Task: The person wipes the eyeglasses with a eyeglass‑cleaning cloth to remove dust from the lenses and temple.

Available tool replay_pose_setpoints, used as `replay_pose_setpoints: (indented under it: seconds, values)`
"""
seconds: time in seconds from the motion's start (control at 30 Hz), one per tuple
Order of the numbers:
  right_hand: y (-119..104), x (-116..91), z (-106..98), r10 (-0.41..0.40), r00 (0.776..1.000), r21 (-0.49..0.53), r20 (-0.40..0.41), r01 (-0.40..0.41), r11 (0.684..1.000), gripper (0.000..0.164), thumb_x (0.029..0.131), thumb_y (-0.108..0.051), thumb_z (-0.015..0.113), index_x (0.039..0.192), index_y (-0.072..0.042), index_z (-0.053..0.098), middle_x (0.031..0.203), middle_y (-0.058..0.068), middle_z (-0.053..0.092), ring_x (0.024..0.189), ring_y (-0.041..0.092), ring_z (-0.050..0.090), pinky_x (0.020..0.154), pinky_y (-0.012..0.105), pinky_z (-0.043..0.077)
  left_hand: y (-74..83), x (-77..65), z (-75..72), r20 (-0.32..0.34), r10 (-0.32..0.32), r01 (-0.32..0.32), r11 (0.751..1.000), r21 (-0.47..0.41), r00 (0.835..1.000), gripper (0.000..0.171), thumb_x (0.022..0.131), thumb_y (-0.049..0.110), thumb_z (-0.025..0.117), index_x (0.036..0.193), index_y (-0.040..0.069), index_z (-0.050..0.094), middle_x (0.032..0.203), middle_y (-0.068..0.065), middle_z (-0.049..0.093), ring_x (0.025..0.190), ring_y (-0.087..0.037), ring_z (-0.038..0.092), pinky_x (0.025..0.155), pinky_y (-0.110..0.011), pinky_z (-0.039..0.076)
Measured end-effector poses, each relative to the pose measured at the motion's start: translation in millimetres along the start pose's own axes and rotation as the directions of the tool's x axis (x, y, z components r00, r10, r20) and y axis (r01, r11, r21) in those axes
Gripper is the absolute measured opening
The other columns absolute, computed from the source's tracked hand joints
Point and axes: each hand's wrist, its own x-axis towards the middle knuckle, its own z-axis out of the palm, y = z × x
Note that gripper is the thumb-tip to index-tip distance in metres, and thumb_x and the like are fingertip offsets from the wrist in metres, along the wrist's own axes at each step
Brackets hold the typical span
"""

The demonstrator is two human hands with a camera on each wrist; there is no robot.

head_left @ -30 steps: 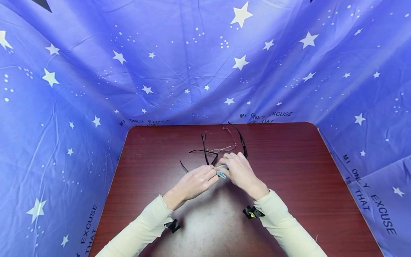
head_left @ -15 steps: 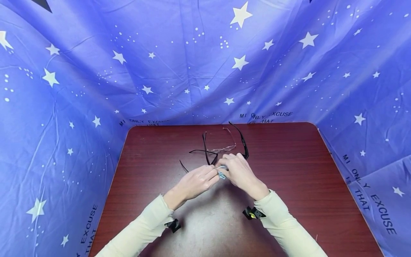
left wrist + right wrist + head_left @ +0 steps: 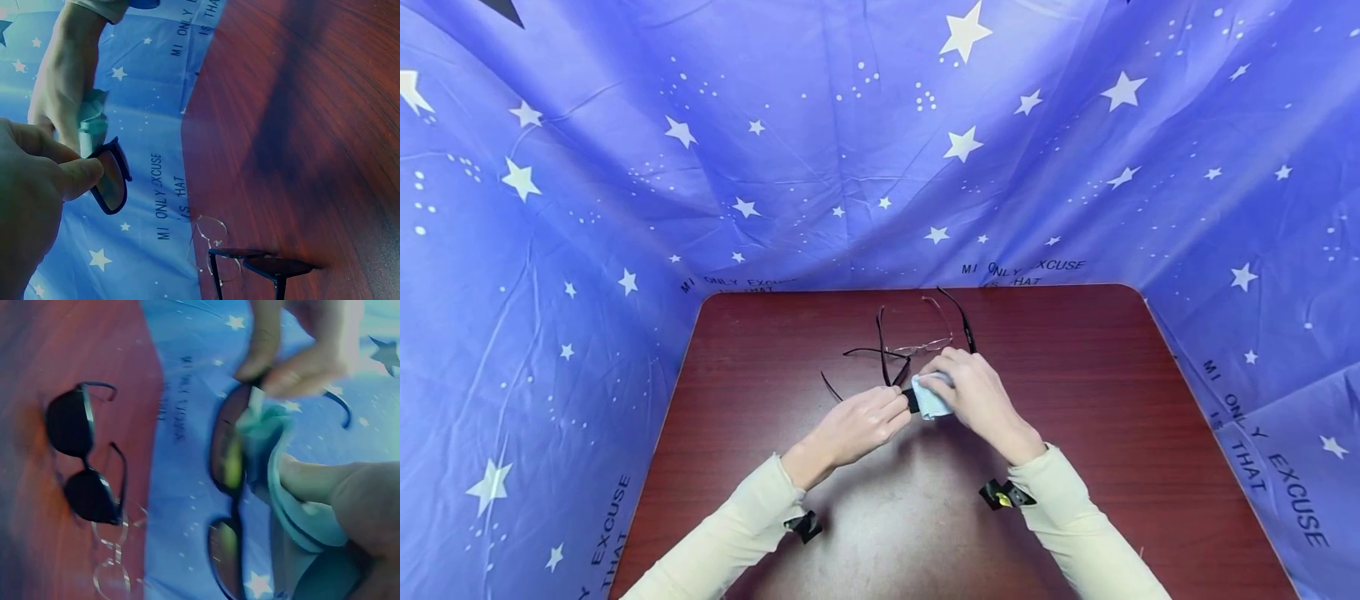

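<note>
My left hand point(image 3: 853, 421) pinches a pair of dark-framed sunglasses point(image 3: 226, 456) at one outer end of the frame. In the left wrist view the thumb lies against the edge of a brownish lens point(image 3: 114, 182). A folded light-blue cloth point(image 3: 931, 400) is gripped between the thumb and fingers of my right hand point(image 3: 977, 404). Seen from the right wrist, the cloth laps over the end of the sunglasses near the left fingertips. Both hands are above the table, close together; the right hand hides much of the sunglasses in the head view.
A second pair of black sunglasses point(image 3: 70, 425) sits on the dark red wooden table point(image 3: 1075, 400), temples raised. Beside it lie thin wire-framed glasses point(image 3: 936, 343). Blue star-printed cloth point(image 3: 835, 150) hangs round the table's back and sides.
My right hand has moved slightly right with the blue cloth, which now shows more of its face. A dark part of the sunglasses has come into sight between the hands. The left hand stays put.
</note>
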Motion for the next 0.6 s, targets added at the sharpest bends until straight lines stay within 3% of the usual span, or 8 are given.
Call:
replay_pose_setpoints:
  seconds: [0.13,0.3,0.43,0.6]
  values:
    - [6.5,1.6,-14.6,0.089,0.992,0.025,-0.089,-0.087,0.996,0.007,0.090,-0.015,0.079,0.095,-0.012,0.078,0.089,0.002,0.069,0.077,0.027,0.064,0.068,0.045,0.050,-0.8,-1.2,-0.8,-0.007,-0.002,0.002,1.000,-0.017,1.000,0.015,0.097,0.013,0.049,0.087,0.012,0.059,0.092,0.000,0.061,0.088,-0.016,0.057,0.079,-0.026,0.051]
    - [16.4,-1.6,-22.6,0.142,0.981,-0.082,-0.130,-0.153,0.985,0.007,0.091,-0.018,0.079,0.096,-0.012,0.078,0.087,0.003,0.066,0.067,0.032,0.064,0.056,0.048,0.050,-1.5,-1.3,-2.8,-0.013,0.005,-0.005,1.000,0.009,1.000,0.016,0.098,0.013,0.048,0.089,0.012,0.061,0.092,-0.001,0.061,0.088,-0.017,0.057,0.079,-0.026,0.050]
    - [19.1,-5.3,-18.5,0.152,0.984,-0.160,-0.089,-0.164,0.973,0.007,0.092,-0.019,0.078,0.094,-0.012,0.078,0.086,0.004,0.066,0.063,0.034,0.065,0.051,0.049,0.050,-4.0,-0.3,-4.8,-0.035,0.021,-0.020,0.999,0.046,0.999,0.018,0.098,0.013,0.048,0.092,0.011,0.065,0.096,-0.002,0.064,0.090,-0.017,0.059,0.080,-0.026,0.051]
    - [14.7,-3.1,-15.1,0.200,0.980,-0.098,0.017,-0.197,0.975,0.007,0.092,-0.020,0.076,0.092,-0.014,0.079,0.086,-0.001,0.068,0.071,0.032,0.069,0.055,0.049,0.052,-5.0,1.2,-5.4,-0.048,0.046,-0.043,0.997,0.061,0.998,0.018,0.098,0.013,0.049,0.094,0.011,0.067,0.099,-0.003,0.066,0.092,-0.017,0.060,0.081,-0.025,0.051]
